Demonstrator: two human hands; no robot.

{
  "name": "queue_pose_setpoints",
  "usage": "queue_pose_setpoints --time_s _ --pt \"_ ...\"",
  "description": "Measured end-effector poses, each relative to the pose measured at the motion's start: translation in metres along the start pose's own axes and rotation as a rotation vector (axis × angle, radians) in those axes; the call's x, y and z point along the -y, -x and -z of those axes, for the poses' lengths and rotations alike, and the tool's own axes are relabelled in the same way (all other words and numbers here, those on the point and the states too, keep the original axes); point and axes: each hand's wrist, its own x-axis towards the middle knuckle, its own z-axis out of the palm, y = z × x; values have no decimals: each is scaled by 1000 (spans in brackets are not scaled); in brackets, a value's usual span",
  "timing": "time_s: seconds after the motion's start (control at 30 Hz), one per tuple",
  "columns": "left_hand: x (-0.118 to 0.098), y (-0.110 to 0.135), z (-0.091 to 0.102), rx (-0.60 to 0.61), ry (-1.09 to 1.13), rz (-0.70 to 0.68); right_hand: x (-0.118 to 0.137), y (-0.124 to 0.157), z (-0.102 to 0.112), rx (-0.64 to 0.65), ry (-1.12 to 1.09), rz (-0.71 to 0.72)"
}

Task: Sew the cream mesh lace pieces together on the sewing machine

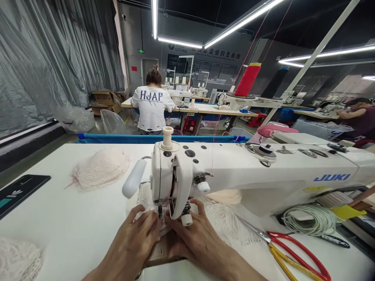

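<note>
A white JUKI sewing machine (252, 171) stands on the white table (73, 218) in front of me. My left hand (133, 238) and my right hand (195, 236) lie side by side just in front of the needle and presser foot (161, 212). Their fingers press down on a pale fringed fabric piece (225, 220) that runs under the machine head. Both hands have their fingers held together on the fabric. The fabric under the foot is mostly hidden by my fingers and the machine head.
Red-and-yellow-handled scissors (293, 255) lie at the right front. A coil of white cord (310, 220) sits under the machine arm. Loose fringed pieces (99, 169) lie at the left. A dark panel (17, 191) is at the table's left edge. A person in a white shirt (152, 105) sits behind.
</note>
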Motion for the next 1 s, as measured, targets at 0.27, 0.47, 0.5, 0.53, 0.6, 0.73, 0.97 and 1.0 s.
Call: queue_pose_setpoints --time_s 0.27,0.47,0.5,0.53,0.6,0.73,0.97,1.0 --pt "-3 19 -11 29 32 -7 2 5 14 -5 -6 -12" --pt "-5 12 -2 15 41 -21 7 0 12 -56 21 -14" --pt "-6 12 -2 7 48 -17 8 0 11 -50 10 1" --pt "-6 13 -2 1 53 -15 9 0 10 -47 4 13" --pt "-7 15 -2 8 57 -10 9 1 10 -49 14 11" --pt "-7 20 -5 46 21 -11 7 3 13 -75 58 -14" --pt "-3 25 -16 31 -33 -36 11 2 3 -53 29 54" --pt "-2 26 -16 34 -35 -37 11 2 3 -53 25 53"
